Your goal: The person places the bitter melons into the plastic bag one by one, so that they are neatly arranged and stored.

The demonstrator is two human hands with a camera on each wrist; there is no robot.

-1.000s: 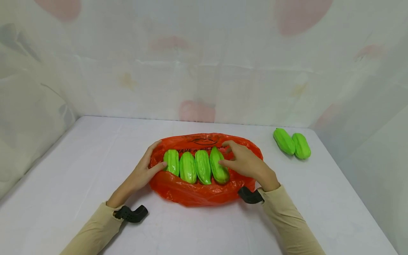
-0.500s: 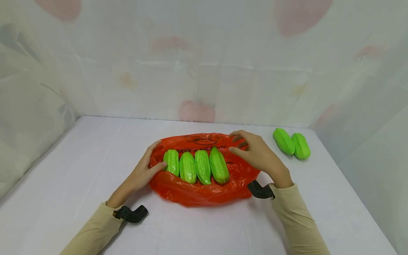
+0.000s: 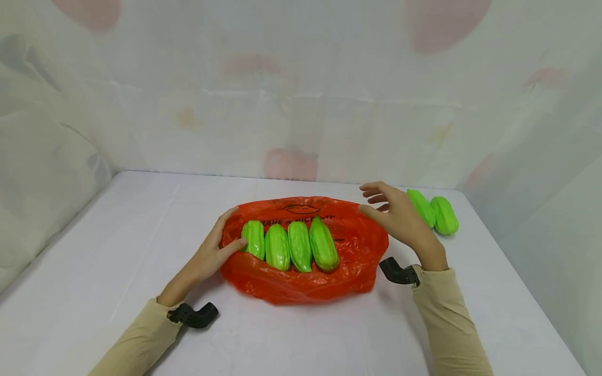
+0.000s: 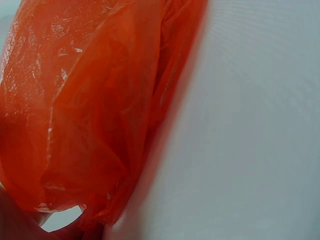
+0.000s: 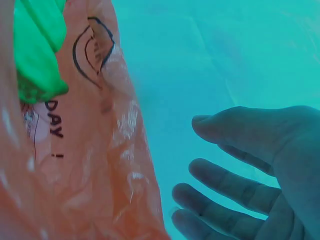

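A red plastic bag [image 3: 359,245] lies with its mouth spread wide, and several glossy green, ribbed, papaya-like fruits [image 3: 323,244] sit side by side in it. My left hand [image 3: 211,248] holds the bag's left edge, its thumb over the front rim beside the leftmost fruit [image 3: 254,237]; some of its fingers are hidden. Beyond the bag's right rim hovers my right hand [image 3: 400,214], fingers spread and loosely bent with nothing between them. It partly covers one of two more green fruits [image 3: 444,215] on the table. The right wrist view shows this hand [image 5: 250,185] apart from the bag.
The white-covered table [image 3: 291,339] meets a pale patterned cloth backdrop [image 3: 291,104] at its rear edge, with more cloth at both sides. Black mounts [image 3: 195,316] sit on both wrists.
My right hand has left the rightmost fruit in the bag and moved right and back past the rim, toward the two loose fruits. The left hand stays put.
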